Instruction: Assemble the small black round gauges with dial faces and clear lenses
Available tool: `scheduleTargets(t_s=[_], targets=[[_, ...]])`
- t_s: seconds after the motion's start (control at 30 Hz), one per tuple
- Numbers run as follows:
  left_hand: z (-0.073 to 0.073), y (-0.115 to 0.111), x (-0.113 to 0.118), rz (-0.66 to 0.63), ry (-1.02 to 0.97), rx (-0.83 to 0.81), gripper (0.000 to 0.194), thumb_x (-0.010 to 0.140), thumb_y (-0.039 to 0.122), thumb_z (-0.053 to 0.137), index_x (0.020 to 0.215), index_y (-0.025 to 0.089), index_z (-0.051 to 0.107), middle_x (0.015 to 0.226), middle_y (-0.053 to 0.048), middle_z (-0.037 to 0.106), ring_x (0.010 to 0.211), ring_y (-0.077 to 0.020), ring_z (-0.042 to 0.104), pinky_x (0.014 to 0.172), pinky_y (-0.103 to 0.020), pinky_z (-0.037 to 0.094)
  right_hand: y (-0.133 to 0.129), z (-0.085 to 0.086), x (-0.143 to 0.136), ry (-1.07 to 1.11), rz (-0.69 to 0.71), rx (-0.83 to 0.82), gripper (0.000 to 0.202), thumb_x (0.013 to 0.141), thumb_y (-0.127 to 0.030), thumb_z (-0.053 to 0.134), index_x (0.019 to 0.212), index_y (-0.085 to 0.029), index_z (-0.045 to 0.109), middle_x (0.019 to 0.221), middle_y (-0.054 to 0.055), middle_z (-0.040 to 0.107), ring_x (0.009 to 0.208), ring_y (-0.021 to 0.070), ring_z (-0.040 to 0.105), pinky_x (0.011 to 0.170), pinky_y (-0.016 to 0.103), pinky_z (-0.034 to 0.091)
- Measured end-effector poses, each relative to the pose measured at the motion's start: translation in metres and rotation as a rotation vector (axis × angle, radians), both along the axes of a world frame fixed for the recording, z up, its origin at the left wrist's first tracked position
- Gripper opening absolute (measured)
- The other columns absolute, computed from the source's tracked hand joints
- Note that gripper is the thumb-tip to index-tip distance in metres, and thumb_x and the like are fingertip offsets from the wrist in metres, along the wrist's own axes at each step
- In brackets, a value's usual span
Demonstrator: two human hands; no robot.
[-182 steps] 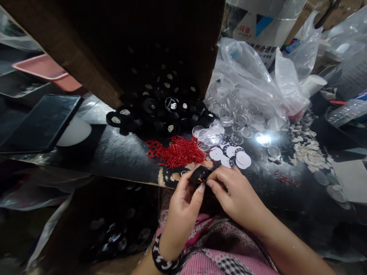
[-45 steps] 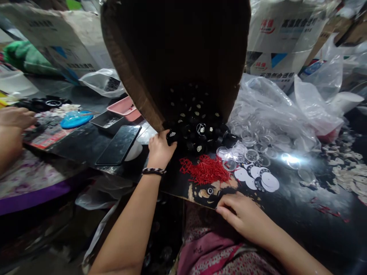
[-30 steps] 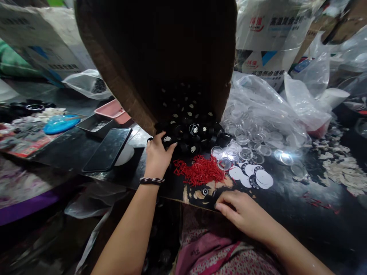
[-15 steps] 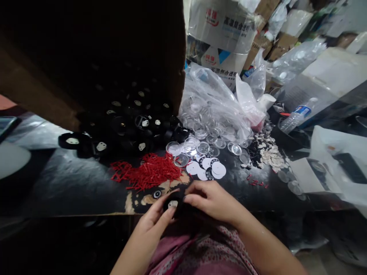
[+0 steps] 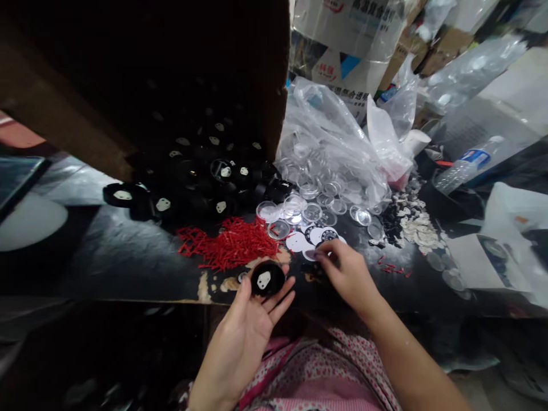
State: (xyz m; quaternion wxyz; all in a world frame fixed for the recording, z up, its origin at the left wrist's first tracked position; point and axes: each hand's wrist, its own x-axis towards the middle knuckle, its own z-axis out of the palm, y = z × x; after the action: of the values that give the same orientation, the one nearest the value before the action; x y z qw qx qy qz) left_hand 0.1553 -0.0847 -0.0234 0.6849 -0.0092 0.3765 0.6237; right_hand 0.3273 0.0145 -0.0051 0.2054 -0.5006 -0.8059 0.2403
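A round black case (image 5: 268,278) with a white piece inside rests in the fingers of my left hand (image 5: 250,319), palm up near the table's front edge. My right hand (image 5: 349,277) is at the pile of round white and black discs (image 5: 295,242), its thumb and fingertips pinched together at the pile's lower edge; what they hold, if anything, is too small to make out. Red slivers (image 5: 233,242) lie heaped behind my left hand. Behind the discs are clear round covers (image 5: 312,212). A small round part (image 5: 242,277) is partly hidden beside my left thumb.
A large cardboard box (image 5: 285,114) on its side holds many black cases. Plastic bags (image 5: 338,131) stand behind the covers. To the right are white pieces (image 5: 417,220), a few red slivers (image 5: 391,268), a white carton (image 5: 475,257) and a bottle (image 5: 466,162).
My right hand has left the black case and moved right to the discs. My left hand has turned palm up, with the case facing upward. The view has shifted slightly.
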Motion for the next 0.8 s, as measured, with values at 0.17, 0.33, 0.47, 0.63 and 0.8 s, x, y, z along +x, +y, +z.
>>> scheduleTargets(t_s=[0.17, 0.33, 0.47, 0.63, 0.8], targets=[[0.008, 0.003, 0.002, 0.083, 0.017, 0.074, 0.042, 0.092, 0.048, 0.05, 0.131, 0.033, 0.054, 0.134, -0.005, 0.06, 0.121, -0.0256, 0.058, 0.1, -0.045, 0.049, -0.024, 0.003, -0.027, 0.186, 0.331, -0.038, 0.011, 0.091, -0.025, 0.058, 0.098, -0.022, 0.065, 0.11, 0.007, 0.064, 0.104, 0.0193, 0.061, 0.092, 0.033, 0.047], [0.005, -0.002, 0.003, 0.134, 0.099, 0.086, 0.044, 0.092, 0.047, 0.052, 0.133, 0.033, 0.052, 0.13, -0.005, 0.063, 0.12, -0.0236, 0.058, 0.098, -0.039, 0.052, -0.025, 0.001, -0.033, 0.278, 0.116, -0.215, 0.02, 0.086, -0.018, 0.063, 0.106, -0.022, 0.063, 0.105, 0.005, 0.065, 0.096, 0.0178, 0.063, 0.086, 0.033, 0.05], [0.0, -0.002, 0.003, 0.144, 0.172, 0.054, 0.043, 0.09, 0.042, 0.057, 0.131, 0.027, 0.055, 0.13, -0.007, 0.063, 0.122, -0.0239, 0.057, 0.097, -0.035, 0.052, -0.026, 0.014, -0.034, 0.37, 0.071, -0.26, 0.02, 0.086, -0.015, 0.058, 0.104, -0.021, 0.065, 0.098, 0.003, 0.068, 0.088, 0.0159, 0.063, 0.081, 0.031, 0.049], [0.002, -0.002, 0.011, 0.059, 0.211, 0.03, 0.037, 0.085, 0.038, 0.065, 0.12, 0.028, 0.064, 0.133, -0.004, 0.061, 0.127, -0.0252, 0.052, 0.104, -0.035, 0.047, -0.026, 0.025, -0.044, 0.396, 0.088, -0.219, 0.013, 0.087, -0.016, 0.057, 0.095, -0.021, 0.066, 0.091, 0.002, 0.067, 0.084, 0.0151, 0.062, 0.078, 0.03, 0.048], [-0.004, -0.006, 0.011, -0.019, 0.307, 0.028, 0.036, 0.084, 0.039, 0.066, 0.12, 0.033, 0.065, 0.14, 0.001, 0.055, 0.131, -0.0252, 0.047, 0.102, -0.034, 0.049, -0.023, 0.022, -0.047, 0.325, 0.035, -0.329, 0.005, 0.084, -0.018, 0.06, 0.087, -0.019, 0.056, 0.082, 0.0, 0.064, 0.073, 0.0136, 0.059, 0.066, 0.027, 0.046]])
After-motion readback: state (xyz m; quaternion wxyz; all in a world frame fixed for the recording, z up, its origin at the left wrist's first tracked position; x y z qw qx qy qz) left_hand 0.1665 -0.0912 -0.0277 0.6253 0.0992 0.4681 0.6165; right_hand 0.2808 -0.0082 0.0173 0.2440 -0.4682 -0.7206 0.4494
